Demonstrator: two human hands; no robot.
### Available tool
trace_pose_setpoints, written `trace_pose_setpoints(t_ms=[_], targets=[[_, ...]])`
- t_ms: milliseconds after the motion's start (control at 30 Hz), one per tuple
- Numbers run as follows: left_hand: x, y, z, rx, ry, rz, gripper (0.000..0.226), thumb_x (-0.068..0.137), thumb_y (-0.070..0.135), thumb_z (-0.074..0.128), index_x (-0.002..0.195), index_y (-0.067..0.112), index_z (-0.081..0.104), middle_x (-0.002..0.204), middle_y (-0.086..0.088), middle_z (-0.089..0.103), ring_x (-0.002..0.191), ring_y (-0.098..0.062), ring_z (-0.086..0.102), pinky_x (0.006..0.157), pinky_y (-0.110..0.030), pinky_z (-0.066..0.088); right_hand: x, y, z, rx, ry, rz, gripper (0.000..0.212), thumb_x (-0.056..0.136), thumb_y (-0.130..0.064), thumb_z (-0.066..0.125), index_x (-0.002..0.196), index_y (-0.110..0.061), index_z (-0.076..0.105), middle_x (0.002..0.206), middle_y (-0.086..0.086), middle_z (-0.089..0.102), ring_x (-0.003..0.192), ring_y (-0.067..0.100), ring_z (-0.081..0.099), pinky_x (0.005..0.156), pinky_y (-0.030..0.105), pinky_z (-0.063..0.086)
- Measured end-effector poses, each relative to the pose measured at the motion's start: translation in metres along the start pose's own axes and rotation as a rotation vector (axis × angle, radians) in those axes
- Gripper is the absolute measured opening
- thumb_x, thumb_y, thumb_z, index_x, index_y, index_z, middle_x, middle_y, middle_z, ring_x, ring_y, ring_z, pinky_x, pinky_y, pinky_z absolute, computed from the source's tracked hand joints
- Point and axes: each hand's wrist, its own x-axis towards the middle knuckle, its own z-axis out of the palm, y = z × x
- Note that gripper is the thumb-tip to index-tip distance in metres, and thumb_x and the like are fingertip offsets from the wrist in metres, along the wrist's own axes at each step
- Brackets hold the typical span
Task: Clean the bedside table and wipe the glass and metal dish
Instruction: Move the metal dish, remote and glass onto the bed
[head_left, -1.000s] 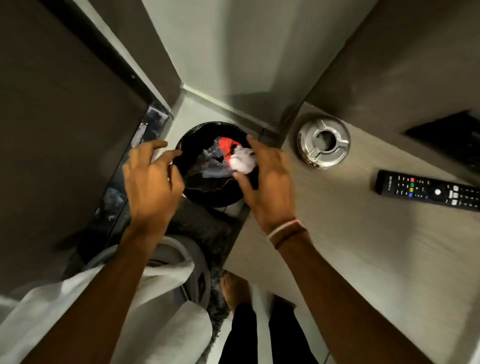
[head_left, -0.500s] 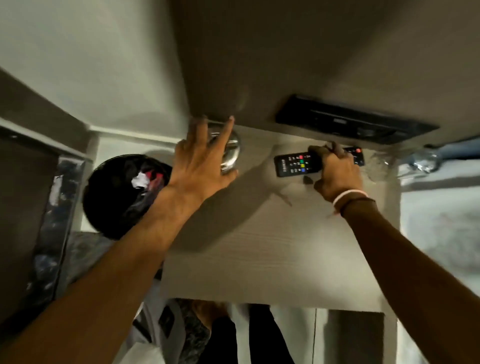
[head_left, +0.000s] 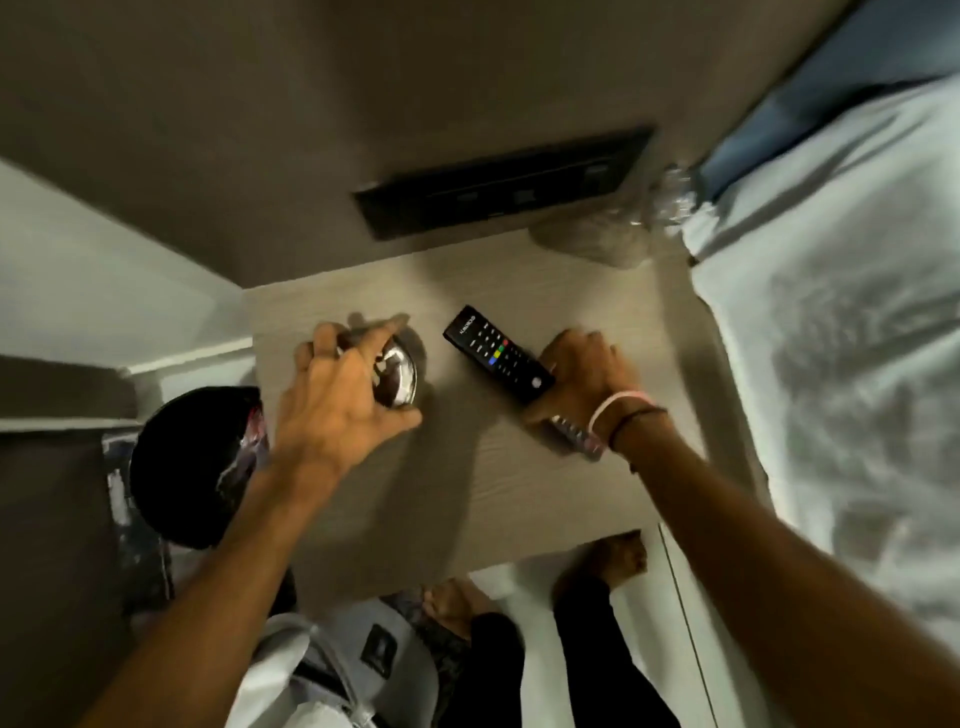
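On the left part of the light wooden bedside table (head_left: 493, 499) sits the shiny metal dish (head_left: 401, 375). My left hand (head_left: 340, 405) lies over it, fingers across the far rim and thumb at the near rim, gripping it. My right hand (head_left: 582, 382) holds the near end of a black remote control (head_left: 493, 353), which lies diagonally at the table's middle. A second dark object shows under my right wrist (head_left: 571, 439). The clear glass (head_left: 670, 200) stands blurred at the table's far right corner.
A black bin (head_left: 182, 467) with rubbish stands on the floor left of the table. The bed with white sheets (head_left: 841, 374) borders the right side. A black switch panel (head_left: 504, 182) is on the wall behind. A white cloth (head_left: 306, 680) hangs at my waist.
Both hands left the bin and went to the table. My left hand has closed over the metal dish. My right hand took the remote and turned it diagonal, nearer to me.
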Motion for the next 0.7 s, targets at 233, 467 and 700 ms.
trace_pose_setpoints(t_ms=[233,467,700], targets=[[-0.058,0.174,-0.043,-0.027,0.028,0.508,0.102,0.064,0.05,0.081,0.15,0.052,0.026,0.15,0.008,0.033,0.137,-0.021,0.036,0.106,-0.042,0.044,-0.145,0.102,-0.051,0.921,0.134,0.288,0.046,0.059,-0.051,0.09,0.076,-0.012,0.072,0.069,0.003,0.076,0.062,0.017,0.073,0.059,0.032,0.06],[-0.095,0.437,0.014,0.063,0.06,1.045,0.093,0.066,0.06,0.073,0.15,0.044,0.036,0.152,-0.002,0.041,0.13,-0.03,0.041,0.101,-0.05,0.047,-0.253,0.288,-0.115,1.03,0.791,0.819,0.055,0.053,-0.065,0.087,0.068,-0.015,0.072,0.062,-0.001,0.075,0.066,0.016,0.076,0.074,0.042,0.063],[-0.119,0.574,0.157,0.348,0.05,1.283,0.086,0.075,0.058,0.066,0.153,0.038,0.033,0.161,-0.009,0.032,0.14,-0.031,0.037,0.101,-0.049,0.041,-0.278,0.424,-0.084,0.926,0.802,1.213,0.068,0.065,-0.062,0.081,0.095,-0.003,0.069,0.098,0.019,0.071,0.097,0.038,0.066,0.075,0.038,0.05]])
